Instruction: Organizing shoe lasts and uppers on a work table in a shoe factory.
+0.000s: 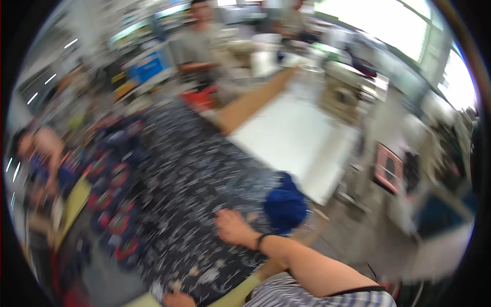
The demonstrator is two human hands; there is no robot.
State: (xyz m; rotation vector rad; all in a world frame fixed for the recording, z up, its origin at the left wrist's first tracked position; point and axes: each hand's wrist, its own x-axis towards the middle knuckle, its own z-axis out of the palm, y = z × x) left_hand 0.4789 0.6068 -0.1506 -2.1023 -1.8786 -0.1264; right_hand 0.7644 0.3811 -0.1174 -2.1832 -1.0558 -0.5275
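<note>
My right hand (234, 228) is over a long dark worktable (179, 169) strewn with white specks and scraps. A dark band circles its wrist. The fingers look bent, but blur hides whether they hold anything. A blue cap-shaped cloth piece (285, 203) lies at the table's right edge, beyond my right wrist and apart from the hand. At the lower edge, only part of my left hand (179, 299) shows, beside small pale scraps at the table's near end. Its fingers are smeared, so its grip cannot be made out.
Dark blue and red pieces (118, 176) line the table's left side. A person (46, 148) works at far left; another (199, 46) is beyond the table. To the right are a white tabletop (291, 128), a beige sewing machine (341, 92) and a pink-framed fan-like box (388, 168).
</note>
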